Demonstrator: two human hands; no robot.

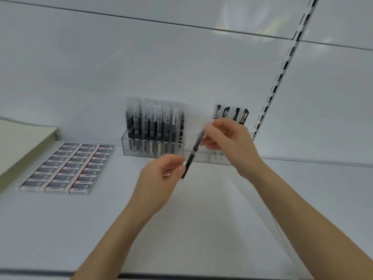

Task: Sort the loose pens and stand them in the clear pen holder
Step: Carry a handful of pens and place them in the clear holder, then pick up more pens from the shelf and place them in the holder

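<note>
Just in front of the holder, above the shelf, we see right-hand fingers (210, 136) pinching the upper, capped end of a slim black pen with a clear cap (191, 154). It is tilted, lower tip toward us. Left-hand fingers (175, 160) curl onto its lower barrel; that contact is blurred. Right hand (230, 142) is up by the holder, left hand (159, 178) lower and nearer.

Behind them we see the clear acrylic pen holder (126, 146). Its left part is packed with upright black clear-capped pens (153, 126), and four dark clip-topped pens (232, 115) stand at its right. To the left we log rows of small boxed erasers (68, 168) flat on the white shelf (201, 219) and a pale green pad (20, 142).
</note>
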